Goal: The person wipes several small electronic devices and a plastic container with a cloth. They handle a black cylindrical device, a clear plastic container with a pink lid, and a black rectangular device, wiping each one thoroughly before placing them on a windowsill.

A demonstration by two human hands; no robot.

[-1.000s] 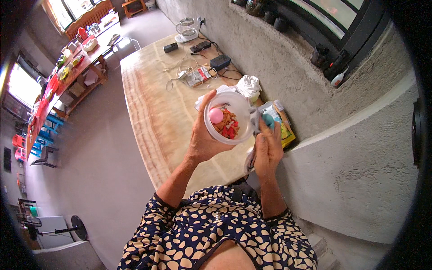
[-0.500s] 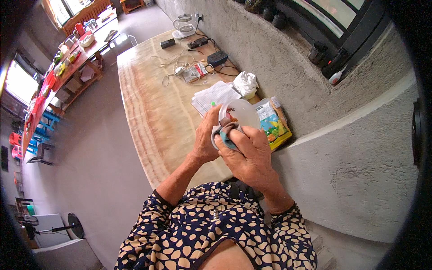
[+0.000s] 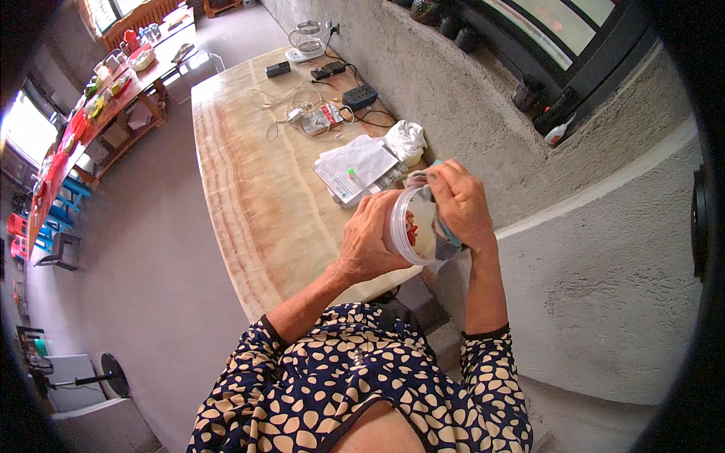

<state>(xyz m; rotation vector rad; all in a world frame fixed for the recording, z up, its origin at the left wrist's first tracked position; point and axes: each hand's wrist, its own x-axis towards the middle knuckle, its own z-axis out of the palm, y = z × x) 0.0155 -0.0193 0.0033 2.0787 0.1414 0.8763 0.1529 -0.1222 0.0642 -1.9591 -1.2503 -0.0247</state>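
Observation:
My left hand [image 3: 368, 240] grips a clear plastic tub [image 3: 424, 243] by its side, with fingers wrapped round it. The tub is tilted with its round, ridged end toward me, and a red and orange pattern shows through it. A bunched, multicoloured cloth [image 3: 444, 228] is pinched in my right hand [image 3: 464, 205], pressed against the right side of the tub. Part of the cloth sticks out above the rim. Both hands are raised over the near right part of the table [image 3: 260, 181]. My right fingers hide some of the cloth.
Printed papers [image 3: 355, 170] with a small green-topped item lie beyond my hands, beside a crumpled white cloth [image 3: 406, 142]. Farther back are tangled cables [image 3: 302, 102], a black power block [image 3: 359, 97] and a glass kettle [image 3: 308, 41]. A rough grey wall [image 3: 468, 106] borders the right side.
The tub has moved right and turned so its round end faces me more. My right hand with the cloth has shifted from its near side to its far right side.

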